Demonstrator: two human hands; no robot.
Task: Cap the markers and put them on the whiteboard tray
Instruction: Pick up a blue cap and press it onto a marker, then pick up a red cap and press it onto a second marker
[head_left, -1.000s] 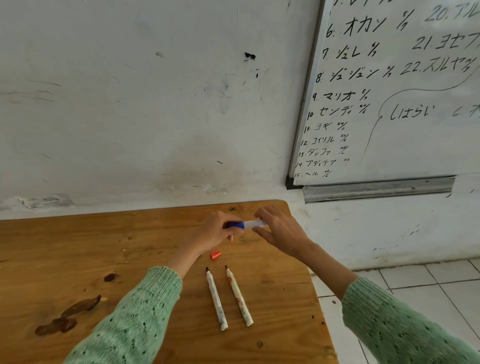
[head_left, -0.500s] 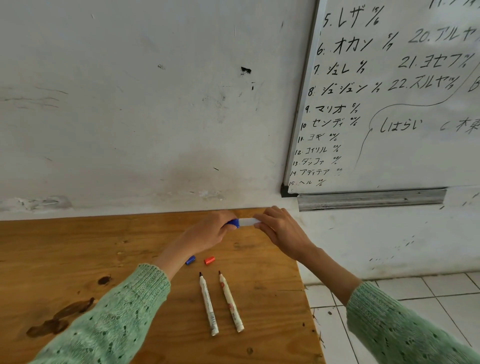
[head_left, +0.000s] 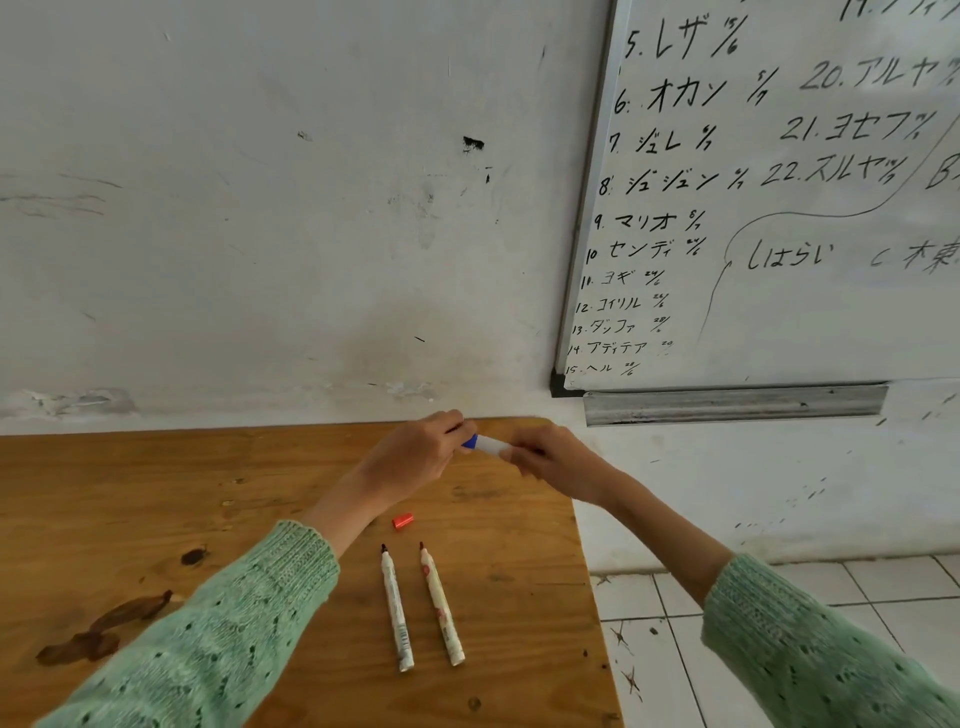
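Right now both hands, left hand (head_left: 415, 460) and right hand (head_left: 558, 465), pinch fingers shut on the white blue-capped marker (head_left: 485, 443) above the wooden worktop's (head_left: 156, 509) far edge, while two uncapped white markers (head_left: 397, 608) and an orange cap (head_left: 402, 520) lie nearer and the grey metal whiteboard tray (head_left: 735, 404) holds nothing.

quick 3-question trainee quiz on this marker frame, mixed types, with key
1. True or false: the metal tray under the whiteboard already holds a marker.
2. How many uncapped markers lie on the table?
3. The loose cap on the table is: A) red B) green C) black

Key:
1. False.
2. Two: one beside the other.
3. A. The left hand and right hand hold the blue-capped marker.
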